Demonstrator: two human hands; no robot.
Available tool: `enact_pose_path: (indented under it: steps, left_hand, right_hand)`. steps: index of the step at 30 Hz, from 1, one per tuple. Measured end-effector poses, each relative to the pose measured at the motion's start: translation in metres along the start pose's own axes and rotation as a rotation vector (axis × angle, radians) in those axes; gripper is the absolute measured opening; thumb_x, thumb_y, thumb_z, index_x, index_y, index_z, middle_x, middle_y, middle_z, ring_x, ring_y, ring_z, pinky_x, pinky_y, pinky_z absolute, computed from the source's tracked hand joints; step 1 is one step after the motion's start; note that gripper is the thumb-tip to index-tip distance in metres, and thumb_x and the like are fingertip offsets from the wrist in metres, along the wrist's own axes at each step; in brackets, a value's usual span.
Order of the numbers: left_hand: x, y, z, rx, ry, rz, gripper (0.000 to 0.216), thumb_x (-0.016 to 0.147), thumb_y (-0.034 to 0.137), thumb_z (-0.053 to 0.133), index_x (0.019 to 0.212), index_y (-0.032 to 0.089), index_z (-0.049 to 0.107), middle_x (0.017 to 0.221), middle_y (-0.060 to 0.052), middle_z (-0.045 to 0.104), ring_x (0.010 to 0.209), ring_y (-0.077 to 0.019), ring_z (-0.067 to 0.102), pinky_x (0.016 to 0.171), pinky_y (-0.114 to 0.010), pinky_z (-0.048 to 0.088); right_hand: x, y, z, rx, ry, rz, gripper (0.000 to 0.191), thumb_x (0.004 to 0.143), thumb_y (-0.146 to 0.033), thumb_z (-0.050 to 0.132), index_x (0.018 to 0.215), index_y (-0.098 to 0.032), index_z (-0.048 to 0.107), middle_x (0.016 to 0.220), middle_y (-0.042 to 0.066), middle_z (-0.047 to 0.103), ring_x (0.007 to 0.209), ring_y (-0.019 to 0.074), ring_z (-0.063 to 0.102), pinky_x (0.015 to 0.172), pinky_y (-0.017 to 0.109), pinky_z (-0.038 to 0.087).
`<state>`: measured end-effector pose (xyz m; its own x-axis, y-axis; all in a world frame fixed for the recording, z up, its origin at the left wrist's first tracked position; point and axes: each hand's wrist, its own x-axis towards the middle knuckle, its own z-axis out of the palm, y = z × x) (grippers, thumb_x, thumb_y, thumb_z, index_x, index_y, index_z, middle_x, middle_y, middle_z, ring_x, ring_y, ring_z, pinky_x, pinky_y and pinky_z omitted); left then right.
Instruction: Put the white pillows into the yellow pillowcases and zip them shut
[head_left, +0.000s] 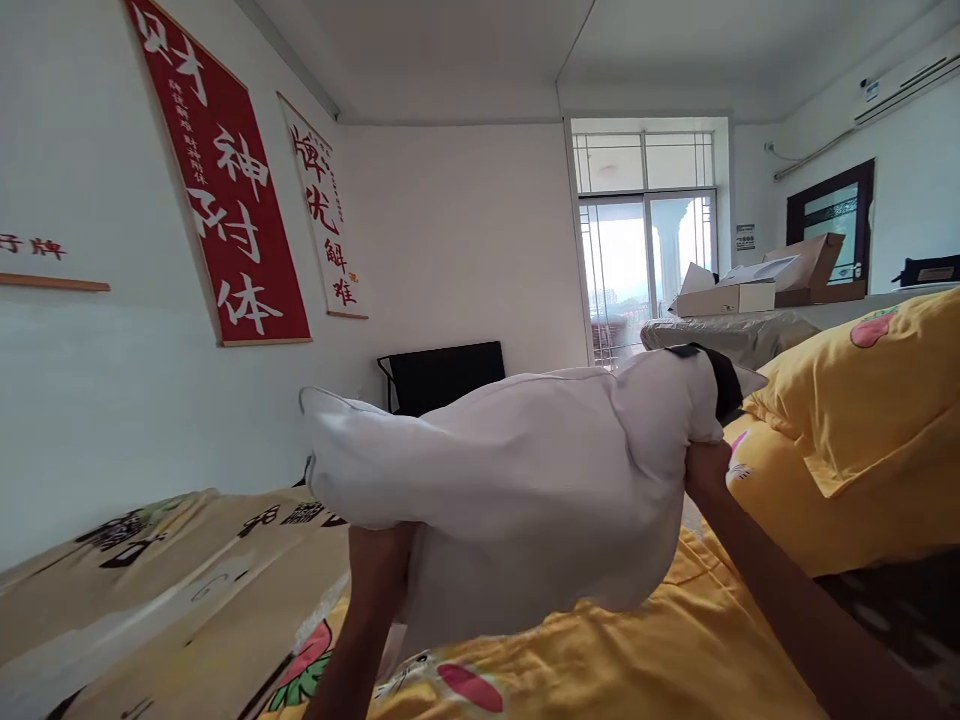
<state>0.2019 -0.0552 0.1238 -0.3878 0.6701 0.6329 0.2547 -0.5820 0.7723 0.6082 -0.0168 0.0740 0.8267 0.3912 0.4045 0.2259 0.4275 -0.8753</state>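
A plump white pillow (517, 480) is held up in front of me, stretched sideways over the yellow bedding (637, 660). My left hand (381, 555) grips its lower edge near the left end, with the fingers hidden behind the fabric. At the other end, my right hand (706, 468) clutches the side of the pillow just below a black patch (724, 382); most of those fingers are covered too. Beside my right arm lies a yellow pillow (877, 370) with a printed fruit pattern.
A beige printed sheet (180, 600) spreads along the left. Behind the white pillow stands a black chair-like piece (450, 375) against the wall. Opened cardboard boxes (814, 270) sit on a plastic-covered surface (705, 340) by the glass door (622, 255).
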Motion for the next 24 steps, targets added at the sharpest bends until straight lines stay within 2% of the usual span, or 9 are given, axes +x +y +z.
enact_pose_path:
  steps: [2,5,8,11,13,14,18,20,24]
  left_hand:
    - [-0.016,-0.012,-0.003,0.033,0.021,-0.088,0.052,0.052,0.038,0.070,0.098,0.014,0.064,0.097,-0.011,0.071,0.104,-0.0336,0.058,0.084,-0.042,0.049]
    - [-0.040,-0.037,-0.001,0.065,-0.174,-0.111,0.035,0.052,0.036,0.066,0.081,0.015,0.067,0.081,-0.009,0.072,0.089,-0.0321,0.062,0.072,-0.037,0.051]
    - [-0.061,-0.050,0.012,0.080,-0.484,-0.033,0.014,0.056,0.027,0.056,0.062,0.016,0.063,0.061,-0.005,0.068,0.068,-0.0261,0.062,0.060,-0.031,0.047]
    - [-0.074,-0.050,0.025,0.033,-0.638,0.021,0.011,0.059,0.022,0.051,0.060,0.016,0.060,0.060,-0.003,0.065,0.060,-0.0205,0.058,0.055,-0.026,0.043]
    - [-0.076,-0.049,0.026,0.012,-0.609,0.003,0.011,0.060,0.023,0.052,0.062,0.016,0.059,0.062,-0.002,0.066,0.061,-0.0200,0.058,0.055,-0.025,0.043]
    - [-0.075,-0.049,0.025,0.010,-0.570,-0.019,0.012,0.059,0.024,0.053,0.063,0.016,0.060,0.062,-0.003,0.066,0.062,-0.0204,0.058,0.055,-0.025,0.043]
    - [-0.065,-0.058,0.016,-0.037,-0.449,-0.134,0.021,0.060,0.027,0.056,0.072,0.013,0.066,0.070,-0.004,0.070,0.069,-0.0223,0.061,0.061,-0.027,0.047]
    - [-0.061,-0.064,0.013,-0.067,-0.435,-0.185,0.027,0.061,0.029,0.059,0.079,0.012,0.069,0.076,-0.005,0.072,0.073,-0.0230,0.062,0.064,-0.029,0.049]
    - [-0.049,-0.083,0.010,-0.101,-0.430,-0.255,0.039,0.059,0.032,0.065,0.091,0.010,0.070,0.086,-0.007,0.073,0.083,-0.0266,0.063,0.072,-0.032,0.051]
  right_hand:
    - [0.024,-0.010,-0.001,-0.138,-0.041,-0.006,0.022,0.073,-0.019,0.065,0.092,-0.008,0.064,0.097,0.013,0.065,0.094,0.0305,0.058,0.082,0.045,0.046]
    - [0.036,-0.020,0.001,-0.308,-0.091,-0.039,0.033,0.061,-0.011,0.063,0.094,-0.010,0.064,0.113,0.020,0.061,0.107,0.0365,0.054,0.093,0.051,0.037]
    - [0.003,-0.031,0.019,-0.376,-0.159,-0.178,0.050,0.064,-0.016,0.059,0.114,-0.014,0.057,0.138,0.018,0.044,0.123,0.0325,0.045,0.101,0.047,0.031]
    - [-0.061,-0.055,0.046,-0.214,-0.450,-0.442,0.039,0.079,-0.031,0.053,0.116,-0.022,0.057,0.132,0.008,0.054,0.121,0.0244,0.049,0.102,0.038,0.033]
    - [-0.106,-0.079,0.061,-0.073,-0.708,-0.519,0.033,0.089,-0.042,0.042,0.107,-0.025,0.063,0.114,0.003,0.066,0.108,0.0215,0.057,0.097,0.035,0.037]
    - [-0.126,-0.092,0.065,-0.034,-0.806,-0.532,0.039,0.093,-0.045,0.034,0.098,-0.025,0.067,0.102,0.003,0.069,0.100,0.0205,0.061,0.093,0.034,0.039]
    - [-0.177,-0.129,0.072,-0.129,-0.961,-0.770,0.049,0.096,-0.048,0.025,0.090,-0.022,0.066,0.088,0.004,0.069,0.089,0.0194,0.061,0.088,0.035,0.037]
    - [-0.185,-0.133,0.073,-0.241,-1.013,-0.886,0.046,0.096,-0.048,0.027,0.086,-0.021,0.063,0.084,0.005,0.066,0.088,0.0200,0.058,0.088,0.037,0.035]
    - [-0.189,-0.113,0.083,-0.399,-1.210,-0.940,0.034,0.090,-0.048,0.046,0.074,-0.019,0.054,0.080,0.005,0.061,0.082,0.0204,0.054,0.085,0.037,0.037]
